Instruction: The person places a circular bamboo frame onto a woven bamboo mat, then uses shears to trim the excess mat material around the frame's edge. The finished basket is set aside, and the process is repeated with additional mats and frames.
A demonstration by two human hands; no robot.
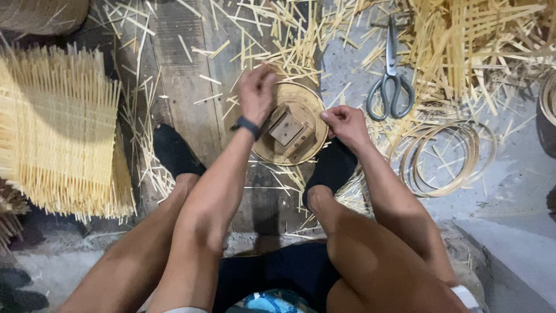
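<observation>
Far left, a stack of woven mats (55, 133), well apart from both hands; in the middle, on the floor between two black-socked feet (174, 153), a round disc (301, 104) with a wooden block (288, 128) on top, block turned cornerwise, long axis running from lower left to upper right. Left hand (258, 93), black band at the wrist, on the disc's far-left rim, fingers curled down together over the edge; whether pinched on a strip cannot be told. Right hand (346, 123) at the right rim, just beside the block's right corner, fingers folded, thumb pressed to the edge. Block between the two hands, right hand nearer to it. Further right, scissors (391, 87) flat among loose strips (463, 52), handles toward the body, near the right hand; below them a loose bundle of thin hoops (449, 159).
</observation>
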